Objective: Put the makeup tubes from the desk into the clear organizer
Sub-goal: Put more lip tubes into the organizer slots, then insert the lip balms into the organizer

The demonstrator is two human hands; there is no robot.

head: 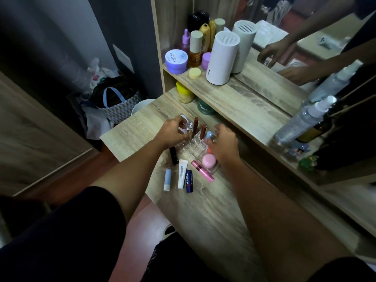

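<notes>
With our left hand (173,132) pinching a clear-capped tube (189,128) over the clear organizer (198,146) and our right hand (222,144) closed on its side, we should lower it straight into a free slot.

I see a light wood-grain desk (203,216) with a raised shelf (234,92) along its far edge, a mirror (284,23) above, a grey wall (61,27) at left, reddish-brown floor (61,186), dim light.
</notes>
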